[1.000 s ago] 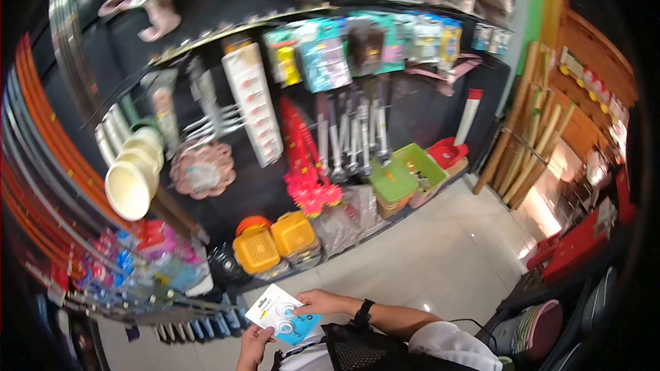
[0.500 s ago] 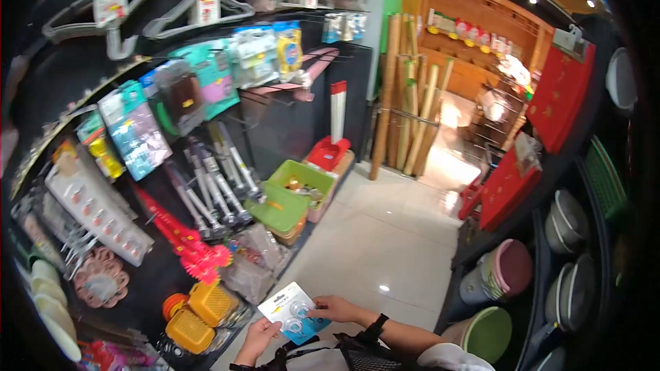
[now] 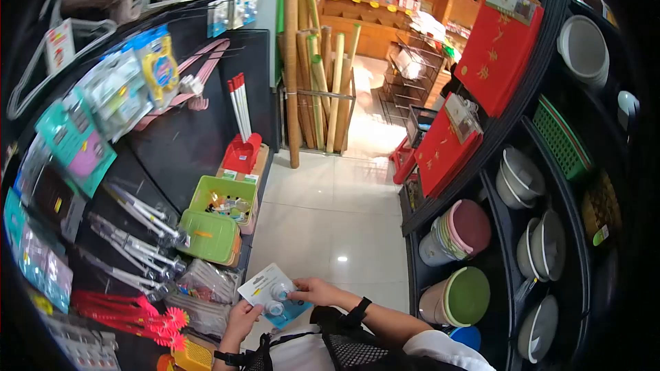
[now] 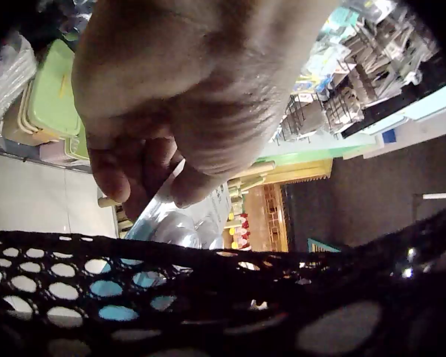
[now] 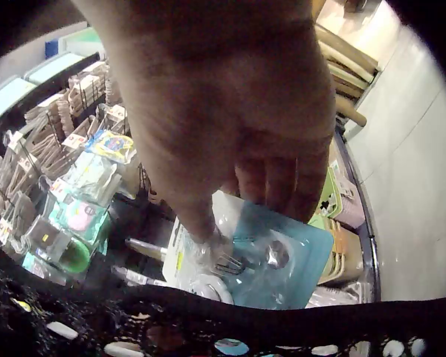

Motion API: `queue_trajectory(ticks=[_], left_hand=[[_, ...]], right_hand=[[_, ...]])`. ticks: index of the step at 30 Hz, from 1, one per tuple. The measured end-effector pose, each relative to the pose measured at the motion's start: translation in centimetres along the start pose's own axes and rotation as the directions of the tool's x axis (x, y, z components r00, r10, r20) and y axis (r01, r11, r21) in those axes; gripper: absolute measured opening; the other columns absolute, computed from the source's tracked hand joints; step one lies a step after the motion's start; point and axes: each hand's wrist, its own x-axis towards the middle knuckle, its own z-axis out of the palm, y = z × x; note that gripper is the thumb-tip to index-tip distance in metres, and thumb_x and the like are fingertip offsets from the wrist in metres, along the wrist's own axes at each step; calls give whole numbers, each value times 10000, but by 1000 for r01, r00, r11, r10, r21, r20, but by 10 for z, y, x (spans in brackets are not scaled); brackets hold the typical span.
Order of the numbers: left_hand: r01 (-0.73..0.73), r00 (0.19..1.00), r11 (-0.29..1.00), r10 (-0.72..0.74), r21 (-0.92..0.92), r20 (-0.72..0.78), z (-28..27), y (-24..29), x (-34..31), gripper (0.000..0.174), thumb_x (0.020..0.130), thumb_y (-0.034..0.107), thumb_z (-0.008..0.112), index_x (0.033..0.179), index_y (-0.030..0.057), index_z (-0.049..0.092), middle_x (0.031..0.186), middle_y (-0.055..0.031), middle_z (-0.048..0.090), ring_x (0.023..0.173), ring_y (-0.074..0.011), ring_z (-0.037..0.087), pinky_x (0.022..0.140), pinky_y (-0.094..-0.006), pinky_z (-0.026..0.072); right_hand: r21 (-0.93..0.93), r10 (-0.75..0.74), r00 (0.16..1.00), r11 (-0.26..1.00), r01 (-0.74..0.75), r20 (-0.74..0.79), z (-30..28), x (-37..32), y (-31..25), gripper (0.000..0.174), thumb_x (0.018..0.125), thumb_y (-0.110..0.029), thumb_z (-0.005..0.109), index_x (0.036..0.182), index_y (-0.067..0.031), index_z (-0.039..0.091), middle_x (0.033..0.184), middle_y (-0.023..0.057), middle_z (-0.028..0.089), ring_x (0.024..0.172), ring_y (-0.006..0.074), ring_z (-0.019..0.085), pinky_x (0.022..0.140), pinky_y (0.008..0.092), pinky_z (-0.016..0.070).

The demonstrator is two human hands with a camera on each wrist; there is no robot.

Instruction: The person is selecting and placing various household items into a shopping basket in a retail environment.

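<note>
A person's left hand (image 3: 239,319) and right hand (image 3: 317,292) hold a blister card (image 3: 275,298) between them, in front of the body and above the tiled floor (image 3: 330,233). The left hand pinches the card's left edge, with the thumb on the front and the fingers behind it. The right hand grips the opposite edge — its thumb presses on the clear plastic, and its fingers reach round the back. The card is tilted; it is white towards its slotted end and blue towards the other, with 2 round clear pieces at the middle.

Along the floor's left edge stand a lidded green box (image 3: 208,236), an open green box (image 3: 201,196) with small items inside, and a red dustpan (image 3: 242,156). Packets and hangers (image 3: 82,45) hang on the dark wall above them. At the floor's far left corner, long poles (image 3: 317,96) stand upright in a rack. Along the right edge, a dark shelf (image 3: 505,254) carries buckets (image 3: 440,244) and grey basins (image 3: 517,182) — 2 red panels (image 3: 498,48) hang at its far end.
</note>
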Motion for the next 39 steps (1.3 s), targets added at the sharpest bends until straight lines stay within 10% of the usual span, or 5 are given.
queue_trajectory(ticks=[7, 14, 26, 39], left_hand=[[-73, 996, 997, 73, 0, -50, 27, 53, 116, 258, 941, 70, 633, 1191, 7, 626, 1005, -33, 711, 739, -74, 609, 606, -222, 469], [-94, 985, 995, 86, -42, -149, 69, 108, 203, 284, 977, 142, 609, 1227, 8, 594, 975, -10, 685, 777, -66, 586, 651, -239, 469], [-195, 951, 980, 182, -29, -251, 22, 206, 323, 275, 996, 107, 573, 1243, -13, 562, 964, 0, 668, 725, -50, 542, 628, -221, 441], [-520, 783, 849, 432, -91, -447, -20, 395, 420, 244, 1007, 82, 556, 1221, -33, 560, 1089, -72, 669, 948, -99, 616, 814, -241, 494]], right_hand=[[-63, -73, 993, 995, 79, 94, -115, 101, 5, 406, 950, -406, 663, 947, -1, 633, 758, 31, 597, 720, 113, 545, 657, 313, 470], [-38, -57, 982, 997, 65, 181, -227, 171, -23, 438, 941, -396, 682, 1141, -8, 652, 894, 57, 666, 799, 117, 589, 732, 305, 504], [88, -76, 973, 994, 58, 216, -298, 324, -71, 449, 946, -336, 695, 1256, -16, 639, 963, 46, 698, 842, 104, 619, 779, 281, 537], [130, -326, 944, 939, 317, 52, -379, 437, -243, 326, 969, -249, 674, 1165, 10, 656, 902, 2, 662, 813, 64, 599, 726, 238, 499]])
